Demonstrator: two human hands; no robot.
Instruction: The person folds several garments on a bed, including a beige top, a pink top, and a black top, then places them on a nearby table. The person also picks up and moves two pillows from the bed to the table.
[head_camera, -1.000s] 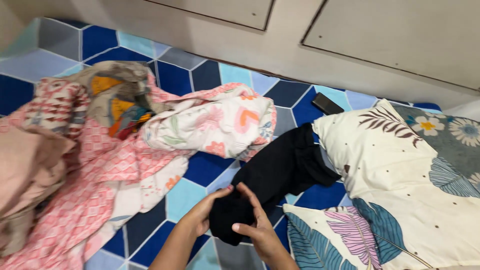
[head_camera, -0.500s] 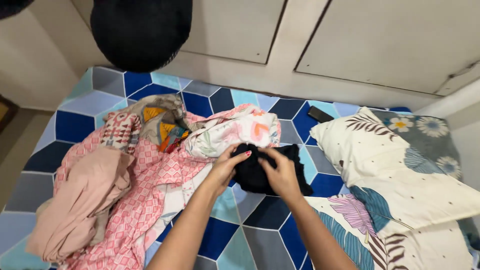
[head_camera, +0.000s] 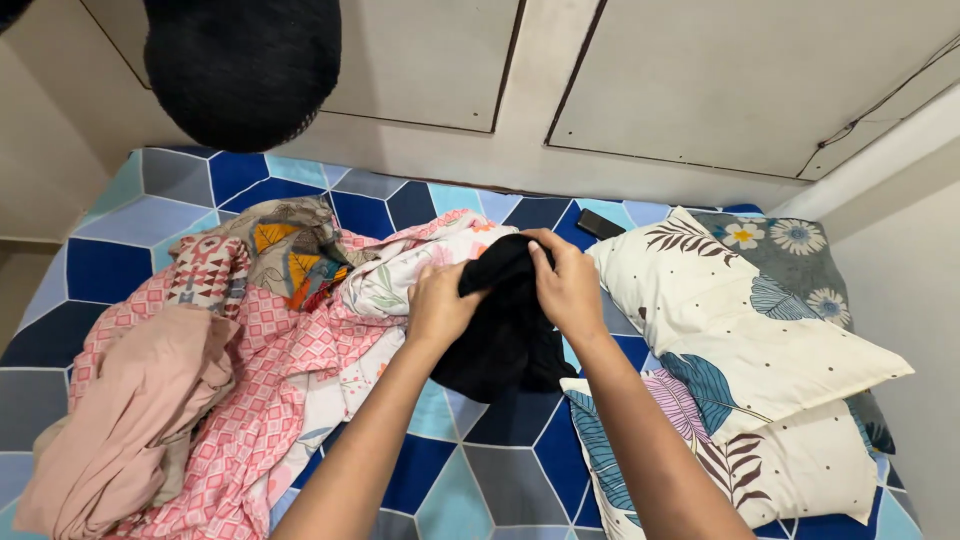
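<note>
Both hands pinching the top edge of a black garment: left hand gripping its left corner, right hand closing on the right, lifting it over the bed. Garment hanging down between the forearms, just beside pink clothes on the left and pillows on the right. Phone lying near the wall.

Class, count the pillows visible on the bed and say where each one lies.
2. The upper pillow, cream with leaf and flower prints, lies at the right against the wall. The lower pillow sits partly beneath it, nearer the camera. Others may be hidden under them.
</note>
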